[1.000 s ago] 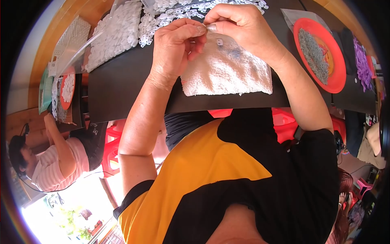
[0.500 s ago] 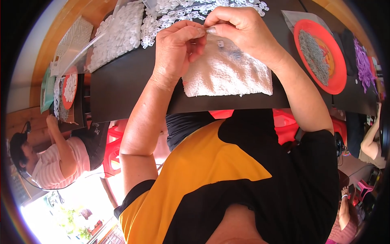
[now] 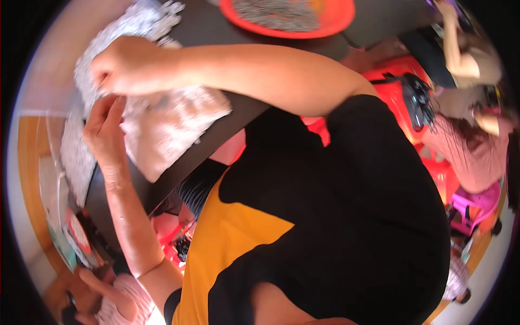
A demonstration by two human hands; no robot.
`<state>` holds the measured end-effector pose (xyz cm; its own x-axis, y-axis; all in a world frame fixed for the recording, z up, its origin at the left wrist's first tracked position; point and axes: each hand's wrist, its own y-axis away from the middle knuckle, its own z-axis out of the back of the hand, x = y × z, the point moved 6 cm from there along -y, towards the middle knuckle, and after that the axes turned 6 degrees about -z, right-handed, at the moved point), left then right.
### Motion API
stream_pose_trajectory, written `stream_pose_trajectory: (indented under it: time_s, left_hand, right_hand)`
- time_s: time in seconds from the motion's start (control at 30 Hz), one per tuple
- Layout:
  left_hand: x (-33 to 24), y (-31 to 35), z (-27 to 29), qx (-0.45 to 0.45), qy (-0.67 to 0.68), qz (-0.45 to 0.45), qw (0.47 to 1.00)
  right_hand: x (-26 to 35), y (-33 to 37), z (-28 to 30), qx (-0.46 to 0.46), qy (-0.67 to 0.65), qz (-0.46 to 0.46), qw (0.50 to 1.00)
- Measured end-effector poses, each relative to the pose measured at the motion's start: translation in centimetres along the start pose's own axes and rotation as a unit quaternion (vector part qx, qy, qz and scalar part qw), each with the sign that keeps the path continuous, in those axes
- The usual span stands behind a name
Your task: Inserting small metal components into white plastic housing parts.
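Note:
My left hand [image 3: 105,130] and my right hand [image 3: 127,65] meet at the left of the head view, above the pale terry cloth [image 3: 173,132] on the dark table. The fingers of both are closed in a pinch, tip against tip. Whatever lies between them is hidden or too small to name. Heaped beyond my right hand are many small white plastic pieces [image 3: 111,35], blurred here. More of these pieces fill a clear bag [image 3: 78,154] to the left of my left hand.
On the dark table [image 3: 244,116], a red plate [image 3: 346,16] at the far side holds grey strip-like pieces [image 3: 276,16]. Red plastic stools [image 3: 398,70] stand to the right, near other seated people [image 3: 468,146]. Another person [image 3: 127,300] sits at the lower left.
The whole view has swung, so my hands, the cloth and the white pieces now lie further left, and the red plate sits near the top middle. My hands stay together, pinched.

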<state>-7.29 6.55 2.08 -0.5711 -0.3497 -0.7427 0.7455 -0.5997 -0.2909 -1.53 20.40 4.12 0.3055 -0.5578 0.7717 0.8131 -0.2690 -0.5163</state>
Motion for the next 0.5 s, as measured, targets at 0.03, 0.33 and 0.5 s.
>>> stream_pose_trajectory:
  time_s: [0.03, 0.33, 0.5]
  left_hand:
    - [-0.3, -0.6, -0.4, 0.006, -0.033, -0.048, 0.998]
    - [6.8, -3.7, -4.3, 0.117, -0.098, -0.115, 0.982]
    - [11.5, -4.8, -1.1, 0.12, -0.397, -0.246, 0.876]
  right_hand:
    - [0.5, 0.1, 0.2, 0.005, 0.008, -0.024, 1.0]
    - [0.1, 0.4, -1.7, 0.041, 0.082, 0.002, 0.996]
    - [1.8, 0.0, -1.6, 0.036, 0.08, 0.035, 0.996]
